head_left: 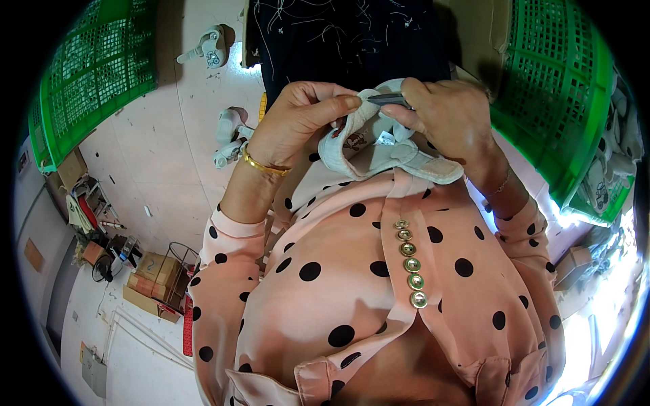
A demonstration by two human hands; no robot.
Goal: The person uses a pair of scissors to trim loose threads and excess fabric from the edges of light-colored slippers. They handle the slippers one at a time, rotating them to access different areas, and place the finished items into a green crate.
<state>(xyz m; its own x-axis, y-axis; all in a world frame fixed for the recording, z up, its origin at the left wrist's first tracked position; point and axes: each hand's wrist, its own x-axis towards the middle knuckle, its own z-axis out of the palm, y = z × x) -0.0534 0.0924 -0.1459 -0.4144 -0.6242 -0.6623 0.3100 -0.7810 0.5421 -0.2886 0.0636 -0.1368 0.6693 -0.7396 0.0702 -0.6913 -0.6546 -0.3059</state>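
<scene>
I have a small pale grey shoe (369, 145) up close to my chest, held between both hands over my lap. My left hand (298, 122) is closed on its heel side, thumb pressed flat along the upper rim, fingers wrapped beneath. My right hand (443, 111) is pinched tight on a slim dark metal tool (389, 99), thread snips by the look of them, the tip laid against the shoe's top edge right beside my left thumb.

That closeness is the worry. The metal tip points straight at my thumbnail, and if the shoe twists in my grip the point could slide off the fabric and nick the thumb. The shoe's strap (433, 168) hangs loose toward my polka-dot blouse (352, 271), so it could swing up under the blades and get cut along with whatever I am trimming. I also judge the soft upper could be snagged if I bite too deep, since the rim is folded under my thumb and I cannot see exactly what sits between the blades.

My hold is high and unsupported, no bench under it; a slip drops the shoe to the floor (169, 135), where other small shoes (230, 135) lie between the green plastic crates (88, 74).
</scene>
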